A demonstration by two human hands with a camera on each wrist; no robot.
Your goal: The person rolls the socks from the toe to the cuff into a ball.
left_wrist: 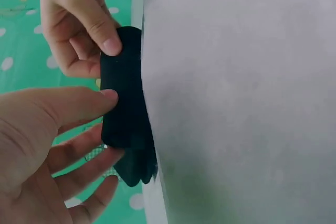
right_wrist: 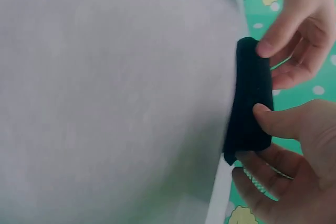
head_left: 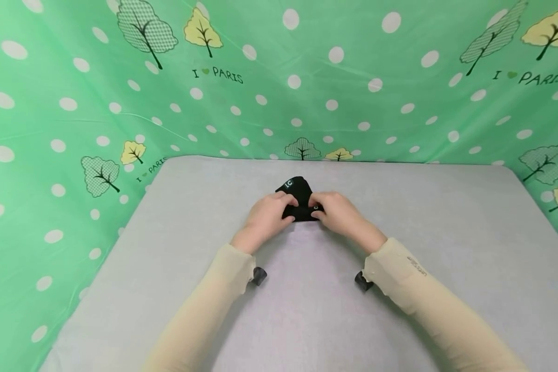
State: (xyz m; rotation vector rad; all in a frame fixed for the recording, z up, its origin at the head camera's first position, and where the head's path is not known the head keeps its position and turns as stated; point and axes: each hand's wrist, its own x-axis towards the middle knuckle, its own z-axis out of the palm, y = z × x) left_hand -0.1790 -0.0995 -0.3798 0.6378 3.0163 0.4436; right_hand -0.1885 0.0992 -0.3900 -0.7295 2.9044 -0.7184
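Observation:
A pair of black socks [head_left: 299, 189], partly rolled up, lies on the grey table with small white lettering at its far-left part. My left hand [head_left: 270, 216] pinches the left end of the roll, and my right hand [head_left: 338, 213] pinches the right end. In the left wrist view both thumbs press the near face of the rolled socks [left_wrist: 123, 98], while loose rounded ends stick out past the left hand's fingers. From the right wrist, the roll [right_wrist: 250, 98] looks like a short, flat band; the fingers behind it are partly hidden.
The grey tabletop [head_left: 307, 310] stretches out around the hands. A green dotted cloth [head_left: 269, 98] with printed trees hangs behind and to the sides. Dark wrist-worn devices [head_left: 259, 276] show beside the sleeves.

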